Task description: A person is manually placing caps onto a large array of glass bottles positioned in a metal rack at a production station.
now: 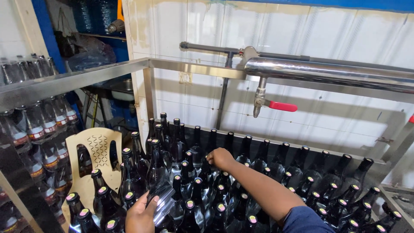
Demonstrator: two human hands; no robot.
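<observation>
White tiled walls closed off the back of the workspace, with a shiny steel pipe point(327, 71) running across them and a tap with a red handle point(282, 106) hanging from it. Below stood a steel-framed bench point(108, 71) packed tight with dark glass bottles point(302, 172), upright and shoulder to shoulder, most showing pale caps. A tan plastic chair point(98, 151) stood beside the near-left bottles, and shelves of more bottles point(41, 125) filled the left edge.

The right hand point(221, 158) reached across the rows, fingers curled down around the neck of one bottle point(210, 170) near the middle of the pack; the grip itself was hidden under the knuckles, so whether it had closed fully could not be told. The left hand point(141, 213) sat low at the near edge, pinching a small clear plastic piece point(161, 200), shiny and crumpled, between thumb and fingers, just above the caps of the nearest bottles.

Judging from this, the work called for care with the crowded necks. Each bottle touched its neighbours, so the reaching arm would do best to stay above the caps and come straight down on one neck, not sweep sideways. A firm hold just under the cap would steady the bottle against the ones beside it. The plastic piece looked thin and slippery, so a light pinch near its edge seemed wise, keeping it open rather than crushed.
</observation>
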